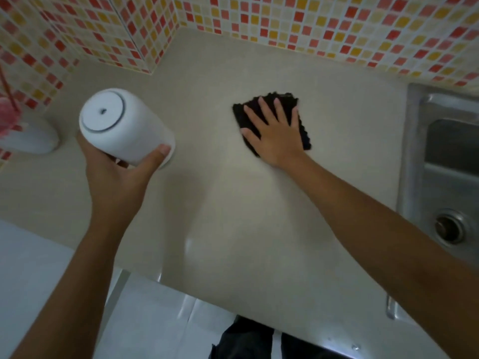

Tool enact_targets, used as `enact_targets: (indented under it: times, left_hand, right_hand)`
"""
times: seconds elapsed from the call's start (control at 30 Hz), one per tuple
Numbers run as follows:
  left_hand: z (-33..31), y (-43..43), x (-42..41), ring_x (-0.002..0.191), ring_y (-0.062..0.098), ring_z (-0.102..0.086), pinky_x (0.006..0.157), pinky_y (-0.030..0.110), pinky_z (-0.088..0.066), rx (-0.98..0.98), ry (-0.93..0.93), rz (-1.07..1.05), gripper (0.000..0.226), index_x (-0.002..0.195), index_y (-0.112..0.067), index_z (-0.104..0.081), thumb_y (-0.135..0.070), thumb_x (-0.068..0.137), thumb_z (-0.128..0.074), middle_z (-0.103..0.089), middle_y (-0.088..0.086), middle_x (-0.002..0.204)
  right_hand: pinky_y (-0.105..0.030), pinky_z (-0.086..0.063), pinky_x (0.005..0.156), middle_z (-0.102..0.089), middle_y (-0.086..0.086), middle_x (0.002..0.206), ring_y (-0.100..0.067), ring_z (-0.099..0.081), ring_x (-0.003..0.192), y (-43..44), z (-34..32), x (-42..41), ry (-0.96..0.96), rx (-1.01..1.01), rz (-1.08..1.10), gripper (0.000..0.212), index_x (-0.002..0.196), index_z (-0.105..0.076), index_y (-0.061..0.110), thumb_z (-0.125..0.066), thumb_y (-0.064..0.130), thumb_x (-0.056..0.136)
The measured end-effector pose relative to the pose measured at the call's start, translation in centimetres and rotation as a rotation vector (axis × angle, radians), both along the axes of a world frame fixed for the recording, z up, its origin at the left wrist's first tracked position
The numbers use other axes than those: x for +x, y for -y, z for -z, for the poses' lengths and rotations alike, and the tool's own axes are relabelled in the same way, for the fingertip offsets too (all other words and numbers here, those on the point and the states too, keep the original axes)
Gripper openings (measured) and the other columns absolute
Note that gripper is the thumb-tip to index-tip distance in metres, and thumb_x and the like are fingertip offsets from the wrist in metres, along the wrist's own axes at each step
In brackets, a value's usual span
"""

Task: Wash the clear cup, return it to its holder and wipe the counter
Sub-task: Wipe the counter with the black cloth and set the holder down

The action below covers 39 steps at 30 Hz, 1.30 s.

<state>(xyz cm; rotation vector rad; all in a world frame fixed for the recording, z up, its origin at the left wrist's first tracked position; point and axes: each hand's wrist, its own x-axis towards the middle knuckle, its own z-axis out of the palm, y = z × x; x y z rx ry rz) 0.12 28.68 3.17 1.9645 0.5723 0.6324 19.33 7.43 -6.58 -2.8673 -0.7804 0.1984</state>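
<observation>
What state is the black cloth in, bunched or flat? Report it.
Flat: the black cloth lies spread on the counter, pressed under the right hand, fingers straight.

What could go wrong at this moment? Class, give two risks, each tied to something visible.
The left hand grips the white container one-handed above the counter; it might slip and drop. The right hand presses flat on the black cloth without gripping it, so it could bunch or slide free.

Home kitchen, beige counter point(233, 203), steel sink point(445, 156), red and yellow mosaic wall tiles point(337, 27)
</observation>
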Motion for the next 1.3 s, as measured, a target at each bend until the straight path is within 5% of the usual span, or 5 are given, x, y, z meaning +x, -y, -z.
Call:
enact_targets:
  times: [0.23,0.37,0.57,0.73,1.3]
  left_hand:
    - [1.6,5.6,4.3,0.118,-0.003,-0.052,0.095,0.016,-0.047,-0.155,0.037,0.073,0.093,0.143,-0.015,-0.026,-0.022,0.071,-0.084,-0.049,-0.006,0.136]
    - [1.6,8.8,6.2,0.115,-0.008,-0.051,0.09,0.011,-0.046,-0.158,0.018,0.169,0.091,0.141,-0.019,-0.027,-0.018,0.07,-0.084,-0.048,-0.01,0.132]
    - [2.7,10.9,6.4,0.117,-0.004,-0.052,0.09,0.013,-0.048,-0.162,0.009,0.216,0.093,0.142,-0.019,-0.027,-0.024,0.069,-0.085,-0.049,-0.009,0.134]
    - [4.8,13.5,6.7,0.122,0.005,-0.051,0.1,0.029,-0.048,-0.169,-0.065,0.333,0.097,0.14,-0.02,-0.031,-0.033,0.063,-0.088,-0.048,-0.005,0.138]
    - [6.8,16.5,3.6,0.134,0.014,-0.038,0.113,0.04,-0.034,-0.099,-0.146,0.275,0.094,0.147,-0.016,-0.021,-0.026,0.075,-0.08,-0.033,0.004,0.147]
  right_hand:
    - [-0.062,-0.019,0.11,-0.021,0.004,0.158,-0.031,-0.016,0.146,9.1,-1.1,-25.3,0.015,0.051,-0.384,0.062,0.148,-0.025,0.041,-0.038,0.062,0.092]
    - [-0.056,-0.015,0.113,-0.019,0.011,0.158,-0.023,-0.012,0.147,12.6,-0.7,-24.6,-0.027,0.04,-0.559,0.061,0.147,-0.023,0.045,-0.036,0.066,0.091]
    - [-0.058,-0.022,0.11,-0.028,0.005,0.156,-0.027,-0.021,0.145,14.8,1.0,-5.9,0.164,-0.047,-0.109,0.056,0.145,-0.029,0.044,-0.028,0.064,0.094]
    - [-0.056,0.005,0.116,0.0,0.007,0.161,-0.026,0.006,0.147,16.0,0.0,5.2,-0.068,-0.067,0.37,0.064,0.149,-0.006,0.046,-0.011,0.071,0.09]
    - [-0.056,-0.007,0.116,-0.014,-0.001,0.16,-0.032,-0.006,0.147,15.4,-0.8,-21.2,-0.038,-0.009,0.391,0.059,0.151,-0.018,0.036,-0.024,0.06,0.096]
